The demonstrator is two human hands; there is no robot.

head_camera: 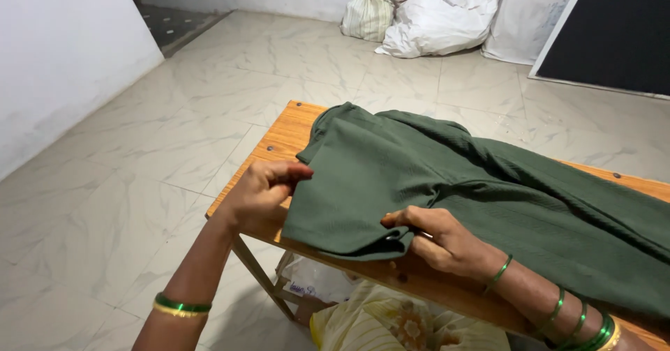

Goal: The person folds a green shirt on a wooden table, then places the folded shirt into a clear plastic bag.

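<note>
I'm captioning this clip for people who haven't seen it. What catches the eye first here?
A dark green cloth lies spread over a wooden table and fills the middle of the view. The left hand pinches its edge and the right hand grips a folded corner. White sacks are heaped against the far wall.

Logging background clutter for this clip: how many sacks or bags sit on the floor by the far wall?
2: a striped sack on the left and a large white sack beside it, against the far wall. The white sheet further right may hide more.
</note>
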